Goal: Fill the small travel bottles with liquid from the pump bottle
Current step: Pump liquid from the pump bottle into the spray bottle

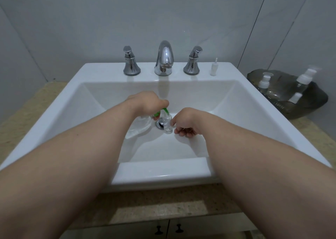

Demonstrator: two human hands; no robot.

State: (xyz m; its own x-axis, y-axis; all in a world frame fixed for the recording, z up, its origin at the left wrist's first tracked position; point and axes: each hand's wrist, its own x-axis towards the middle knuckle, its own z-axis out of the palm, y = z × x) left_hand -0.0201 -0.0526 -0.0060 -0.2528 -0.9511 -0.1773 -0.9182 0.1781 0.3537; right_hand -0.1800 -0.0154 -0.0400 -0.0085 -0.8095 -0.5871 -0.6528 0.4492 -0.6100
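- Risk of a miss: the green pump head (160, 112) sits right at the narrow mouth of the travel bottle (167, 123). A small sideways slip of either hand would probably send the liquid down the outside and into the drain (160, 124) just beside it.
- Risk of tipping: the travel bottle is light and clear, and only fingertips steady it. A hard press on the pump could knock it over on the sloping floor of the sink (181, 167).
- Risk of overfilling: clear liquid in clear plastic is hard to read, so the level may pass the neck unnoticed.
- The left hand (147, 102) is curled over the top of the pump bottle (139, 128) and grips it around the pump.
- The right hand (185, 122) has its fingers curled, and its forefinger touches the travel bottle's side. It seems to pinch the bottle, though the thumb is hidden.
- The pump bottle is tilted, its long axis running from its base at lower left up to the nozzle at right.
- The travel bottle stands roughly upright in the basin, mouth upward under the nozzle.
- Other small bottles wait in the dark tray (316, 100) on the tabletop (27, 104), well apart.
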